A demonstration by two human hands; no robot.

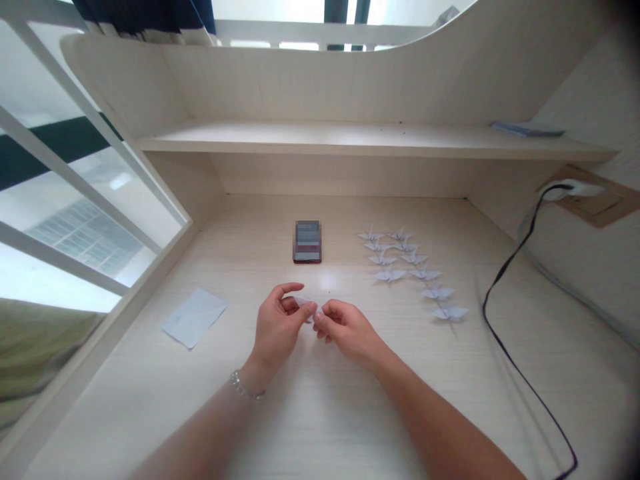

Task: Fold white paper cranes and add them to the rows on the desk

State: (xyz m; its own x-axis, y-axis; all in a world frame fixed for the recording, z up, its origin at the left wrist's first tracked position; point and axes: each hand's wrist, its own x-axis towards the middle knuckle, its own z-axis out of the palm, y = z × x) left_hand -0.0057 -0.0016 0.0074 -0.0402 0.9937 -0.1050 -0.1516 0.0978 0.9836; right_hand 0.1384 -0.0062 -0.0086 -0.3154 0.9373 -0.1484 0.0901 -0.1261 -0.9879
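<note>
Between my two hands, just above the desk, is a small piece of folded white paper (303,301). My left hand (280,320) pinches it between thumb and fingers, with the index finger stretched out above. The fingertips of my right hand (345,328) are closed at the paper's right side, and they cover part of it. To the right lie several white paper cranes (387,275) in two rough columns, wings spread. A flat sheet of white paper (194,318) rests on the desk to the left of my hands.
A phone (307,241) with a blurred screen lies beyond my hands. Along the right side a black cable (505,353) runs from a wall socket (595,193) down across the desk. A shelf (320,148) spans the back, with a flat bluish item (529,129) on it.
</note>
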